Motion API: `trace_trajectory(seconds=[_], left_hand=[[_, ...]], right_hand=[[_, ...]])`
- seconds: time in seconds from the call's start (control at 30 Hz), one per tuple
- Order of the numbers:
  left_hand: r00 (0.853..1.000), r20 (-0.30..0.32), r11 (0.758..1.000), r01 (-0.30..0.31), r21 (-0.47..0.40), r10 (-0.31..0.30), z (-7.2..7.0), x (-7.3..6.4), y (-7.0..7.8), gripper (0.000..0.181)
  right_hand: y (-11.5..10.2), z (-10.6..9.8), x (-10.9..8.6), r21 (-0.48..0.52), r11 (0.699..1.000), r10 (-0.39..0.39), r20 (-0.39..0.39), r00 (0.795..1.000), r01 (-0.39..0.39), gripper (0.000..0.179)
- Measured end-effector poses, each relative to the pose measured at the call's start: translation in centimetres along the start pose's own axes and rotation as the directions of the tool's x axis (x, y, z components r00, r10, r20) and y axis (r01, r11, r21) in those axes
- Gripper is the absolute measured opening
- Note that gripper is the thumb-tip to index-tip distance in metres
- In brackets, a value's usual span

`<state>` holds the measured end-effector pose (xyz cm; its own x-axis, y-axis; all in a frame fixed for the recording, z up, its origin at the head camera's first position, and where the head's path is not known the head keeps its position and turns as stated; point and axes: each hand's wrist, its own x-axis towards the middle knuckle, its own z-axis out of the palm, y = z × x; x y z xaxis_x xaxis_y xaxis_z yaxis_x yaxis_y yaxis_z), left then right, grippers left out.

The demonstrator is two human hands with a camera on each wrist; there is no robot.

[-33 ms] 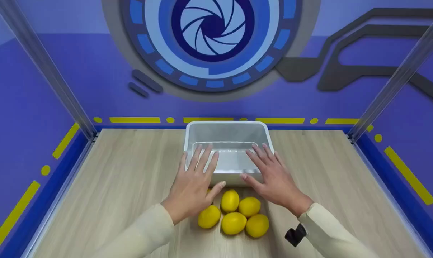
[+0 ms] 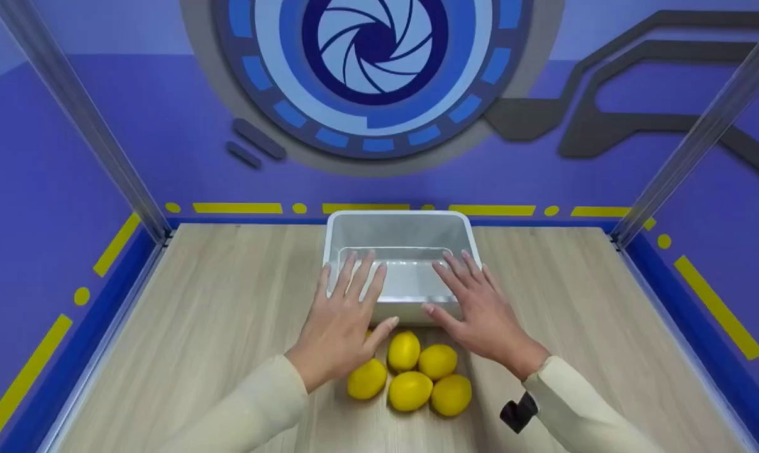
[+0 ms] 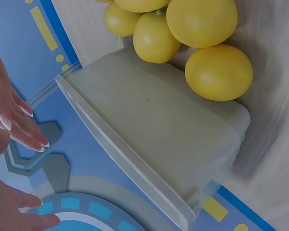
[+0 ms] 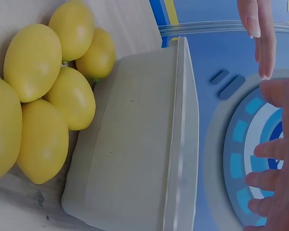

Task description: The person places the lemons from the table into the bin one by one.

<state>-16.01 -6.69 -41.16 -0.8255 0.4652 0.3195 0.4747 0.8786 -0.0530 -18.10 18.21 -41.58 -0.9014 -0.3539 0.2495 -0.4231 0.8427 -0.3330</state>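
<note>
My left hand (image 2: 338, 324) hovers over the front left part of a pale grey plastic bin (image 2: 398, 311), its fingers straight and spread. At the bin's front right, my right hand (image 2: 483, 318) is held the same way, palm down. Both wrist views show a gap between the hands and the bin, and neither hand holds anything. Several yellow lemons (image 2: 410, 391) lie clustered on the table just in front of the bin. One lemon (image 3: 121, 20) is mostly hidden by the left hand in the head view. Inside the bin, the visible floor is bare.
The light wood-grain table (image 2: 241, 283) stretches to both sides of the bin. Blue-purple printed panels (image 2: 134, 145) with metal corner posts (image 2: 693, 145) enclose it at the back and sides. The bin stands close to the back panel. A black strap piece (image 2: 518, 413) hangs at the right cuff.
</note>
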Motion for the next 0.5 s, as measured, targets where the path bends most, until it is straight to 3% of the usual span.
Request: trace_trajectory(seconds=[0.5], left_hand=[[1.0, -0.001, 1.0, 0.008, -0.013, -0.008, 0.32, 0.4, -0.66, 0.076]], right_hand=[[0.88, -0.11, 0.6, 0.013, 0.999, 0.03, -0.002, 1.0, -0.03, 0.069]])
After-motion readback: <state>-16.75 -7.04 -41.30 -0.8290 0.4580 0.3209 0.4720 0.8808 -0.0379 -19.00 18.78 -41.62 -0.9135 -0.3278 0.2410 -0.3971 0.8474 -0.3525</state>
